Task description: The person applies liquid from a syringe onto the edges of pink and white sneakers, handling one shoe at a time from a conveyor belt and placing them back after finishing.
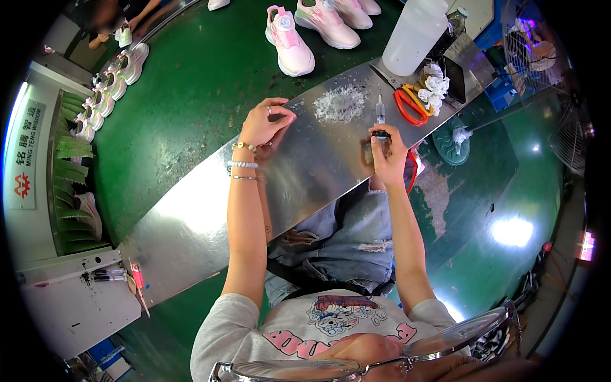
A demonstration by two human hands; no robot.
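Note:
My right hand (389, 155) is closed around the rear end of a small clear syringe (380, 113), its narrow tip pointing away from me above a shiny metal tabletop (305, 172). Something black shows at the fingers. At the far edge of the metal, my left hand (266, 125) is bent inward with its fingers drawn together; whatever may be between them is hidden. A ring and several bracelets are on that hand and wrist. Between and beyond both hands lies a loose pile of white shreds (341, 104). Scissors with red and orange handles (410, 107) rest just right of the syringe.
Crumpled white tissue (435, 88) and a translucent white bottle (415, 38) stand beyond the scissors. Pink and white sneakers (291, 46) sit on the green surface (191, 121) ahead, with more shoes (105, 99) lined along the left. A red-handled tool (137, 280) lies at the left end.

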